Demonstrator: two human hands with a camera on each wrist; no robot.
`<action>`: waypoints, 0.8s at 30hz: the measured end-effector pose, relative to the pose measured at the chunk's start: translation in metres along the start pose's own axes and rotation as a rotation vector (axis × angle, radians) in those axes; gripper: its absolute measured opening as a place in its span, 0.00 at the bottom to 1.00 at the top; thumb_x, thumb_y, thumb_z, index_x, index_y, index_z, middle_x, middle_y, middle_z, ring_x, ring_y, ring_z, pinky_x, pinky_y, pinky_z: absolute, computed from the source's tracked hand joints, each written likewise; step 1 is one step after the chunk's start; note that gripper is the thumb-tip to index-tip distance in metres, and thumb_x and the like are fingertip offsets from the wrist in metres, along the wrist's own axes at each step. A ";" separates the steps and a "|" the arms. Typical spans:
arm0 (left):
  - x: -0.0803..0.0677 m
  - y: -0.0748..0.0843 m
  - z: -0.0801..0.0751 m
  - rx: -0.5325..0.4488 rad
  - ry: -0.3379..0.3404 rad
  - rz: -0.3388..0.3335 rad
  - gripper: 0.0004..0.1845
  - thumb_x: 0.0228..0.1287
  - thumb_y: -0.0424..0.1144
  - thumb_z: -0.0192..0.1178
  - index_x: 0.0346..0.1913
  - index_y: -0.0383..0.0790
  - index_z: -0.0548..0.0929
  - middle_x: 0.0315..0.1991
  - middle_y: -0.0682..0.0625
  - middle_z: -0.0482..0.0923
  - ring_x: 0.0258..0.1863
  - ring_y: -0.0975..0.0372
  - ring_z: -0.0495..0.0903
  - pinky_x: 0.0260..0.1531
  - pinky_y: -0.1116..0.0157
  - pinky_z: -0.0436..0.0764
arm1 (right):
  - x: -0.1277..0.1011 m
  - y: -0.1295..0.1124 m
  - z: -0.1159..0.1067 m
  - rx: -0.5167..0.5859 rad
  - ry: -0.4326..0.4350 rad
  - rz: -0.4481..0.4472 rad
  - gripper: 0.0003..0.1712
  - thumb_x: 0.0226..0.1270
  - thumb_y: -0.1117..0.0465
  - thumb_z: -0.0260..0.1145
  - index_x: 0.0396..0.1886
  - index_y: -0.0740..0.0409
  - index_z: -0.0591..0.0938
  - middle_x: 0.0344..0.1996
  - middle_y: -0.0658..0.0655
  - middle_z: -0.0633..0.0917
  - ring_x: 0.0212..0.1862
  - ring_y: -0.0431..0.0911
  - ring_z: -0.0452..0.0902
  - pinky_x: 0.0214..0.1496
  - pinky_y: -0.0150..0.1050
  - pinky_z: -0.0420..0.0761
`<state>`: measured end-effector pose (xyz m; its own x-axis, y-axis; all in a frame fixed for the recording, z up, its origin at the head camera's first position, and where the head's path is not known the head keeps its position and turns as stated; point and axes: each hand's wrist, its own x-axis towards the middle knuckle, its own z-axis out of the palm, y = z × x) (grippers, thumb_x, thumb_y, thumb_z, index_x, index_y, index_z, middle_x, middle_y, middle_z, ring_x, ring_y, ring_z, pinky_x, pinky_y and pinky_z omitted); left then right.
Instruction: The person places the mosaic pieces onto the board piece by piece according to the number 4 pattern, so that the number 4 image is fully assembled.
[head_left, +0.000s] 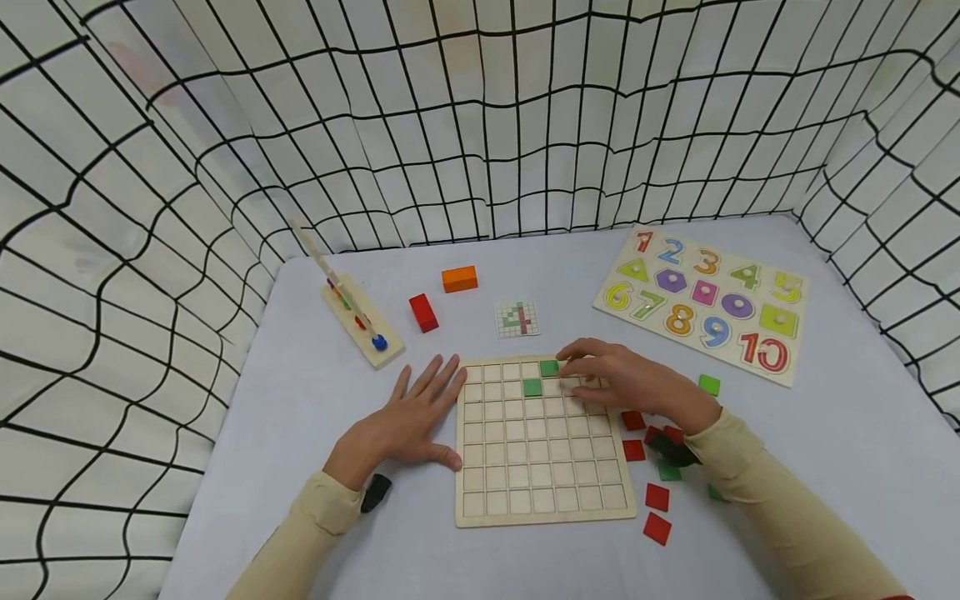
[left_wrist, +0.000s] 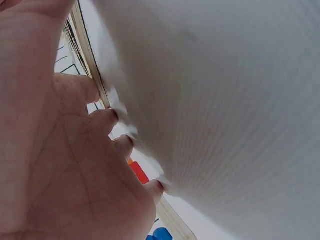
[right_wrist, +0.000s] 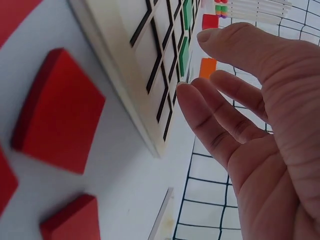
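Note:
A wooden grid board lies flat on the white-covered table. Two green square tiles sit in its cells, one in the top row and one in the second row. My left hand is spread on the table, its thumb and fingertips at the board's left edge. Over the upper right of the board, my right hand has its fingertips beside the top-row tile. The right wrist view shows the thumb apart from the fingers, with nothing between them.
Loose red tiles and green tiles lie right of the board, some partly hidden by my wrist. Behind it are a pattern card, red block, orange block, bead stand and number puzzle. Black netting surrounds the table.

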<state>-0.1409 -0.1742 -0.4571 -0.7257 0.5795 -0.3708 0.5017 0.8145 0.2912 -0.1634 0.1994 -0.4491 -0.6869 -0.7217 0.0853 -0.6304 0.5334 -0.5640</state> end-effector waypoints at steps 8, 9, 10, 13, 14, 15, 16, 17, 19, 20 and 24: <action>-0.002 -0.001 0.000 -0.005 -0.003 0.000 0.72 0.55 0.71 0.74 0.88 0.39 0.42 0.90 0.42 0.30 0.89 0.42 0.31 0.83 0.30 0.34 | -0.017 0.009 -0.002 -0.002 0.021 0.010 0.16 0.70 0.65 0.75 0.56 0.59 0.90 0.65 0.62 0.83 0.47 0.48 0.87 0.52 0.43 0.90; -0.002 -0.001 0.000 -0.004 -0.004 0.000 0.72 0.55 0.71 0.74 0.88 0.39 0.42 0.90 0.42 0.30 0.89 0.42 0.31 0.83 0.30 0.34 | -0.019 0.010 -0.003 -0.002 0.024 0.018 0.16 0.70 0.65 0.76 0.56 0.59 0.90 0.65 0.62 0.83 0.48 0.48 0.87 0.52 0.43 0.91; -0.002 -0.001 0.000 -0.004 -0.006 0.000 0.72 0.55 0.71 0.74 0.88 0.39 0.42 0.90 0.42 0.30 0.89 0.42 0.31 0.83 0.30 0.34 | -0.022 0.010 -0.002 -0.006 0.029 0.028 0.16 0.70 0.65 0.76 0.56 0.58 0.90 0.64 0.62 0.83 0.50 0.49 0.87 0.53 0.44 0.91; -0.002 0.000 0.000 -0.002 -0.009 -0.005 0.72 0.55 0.71 0.74 0.88 0.40 0.42 0.90 0.42 0.30 0.89 0.42 0.31 0.83 0.30 0.33 | -0.031 0.012 -0.003 -0.023 0.044 0.041 0.16 0.69 0.65 0.76 0.55 0.57 0.90 0.64 0.61 0.84 0.52 0.49 0.87 0.54 0.46 0.91; -0.002 0.000 0.000 0.001 -0.010 -0.007 0.72 0.55 0.71 0.74 0.88 0.40 0.42 0.90 0.42 0.30 0.89 0.42 0.31 0.83 0.30 0.33 | -0.035 0.013 -0.004 -0.026 0.049 0.046 0.16 0.69 0.65 0.76 0.55 0.57 0.90 0.63 0.61 0.84 0.53 0.49 0.87 0.54 0.46 0.91; -0.003 0.000 0.000 0.000 -0.011 -0.009 0.72 0.55 0.71 0.74 0.88 0.40 0.41 0.90 0.42 0.30 0.89 0.42 0.30 0.83 0.30 0.33 | -0.038 0.014 -0.005 -0.027 0.053 0.050 0.16 0.69 0.65 0.77 0.55 0.57 0.90 0.63 0.61 0.84 0.53 0.49 0.87 0.54 0.46 0.91; -0.003 0.000 0.000 0.001 -0.012 -0.010 0.72 0.56 0.71 0.74 0.88 0.40 0.41 0.90 0.42 0.30 0.89 0.42 0.30 0.83 0.31 0.33 | -0.041 0.015 -0.006 -0.033 0.060 0.048 0.16 0.68 0.66 0.77 0.55 0.57 0.90 0.63 0.61 0.84 0.54 0.50 0.87 0.53 0.46 0.91; -0.003 0.000 -0.001 0.003 -0.014 -0.011 0.72 0.56 0.71 0.74 0.88 0.40 0.41 0.90 0.42 0.30 0.89 0.42 0.30 0.83 0.31 0.33 | -0.044 0.016 -0.007 -0.033 0.066 0.048 0.16 0.68 0.66 0.77 0.55 0.57 0.90 0.63 0.61 0.84 0.54 0.50 0.86 0.52 0.45 0.91; -0.002 -0.001 0.000 0.003 -0.015 -0.009 0.72 0.56 0.71 0.73 0.88 0.40 0.41 0.90 0.42 0.29 0.89 0.42 0.30 0.83 0.31 0.33 | -0.050 0.016 -0.009 -0.034 0.077 0.052 0.17 0.67 0.66 0.78 0.54 0.56 0.91 0.62 0.61 0.85 0.56 0.51 0.86 0.51 0.43 0.92; -0.002 -0.001 0.000 0.003 -0.015 -0.008 0.72 0.56 0.71 0.73 0.88 0.40 0.41 0.90 0.42 0.29 0.89 0.42 0.30 0.83 0.31 0.33 | -0.053 0.017 -0.010 -0.039 0.083 0.052 0.16 0.66 0.66 0.79 0.53 0.56 0.91 0.61 0.60 0.85 0.56 0.51 0.85 0.51 0.42 0.92; -0.001 -0.001 0.000 0.005 -0.013 -0.005 0.72 0.55 0.71 0.74 0.89 0.40 0.41 0.90 0.43 0.29 0.89 0.43 0.30 0.83 0.31 0.32 | -0.065 0.015 -0.013 -0.042 0.093 0.041 0.11 0.63 0.65 0.81 0.43 0.49 0.91 0.51 0.53 0.86 0.47 0.44 0.85 0.45 0.36 0.90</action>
<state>-0.1403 -0.1753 -0.4569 -0.7218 0.5760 -0.3837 0.5006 0.8173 0.2854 -0.1333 0.2599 -0.4520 -0.7417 -0.6559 0.1404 -0.6145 0.5805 -0.5342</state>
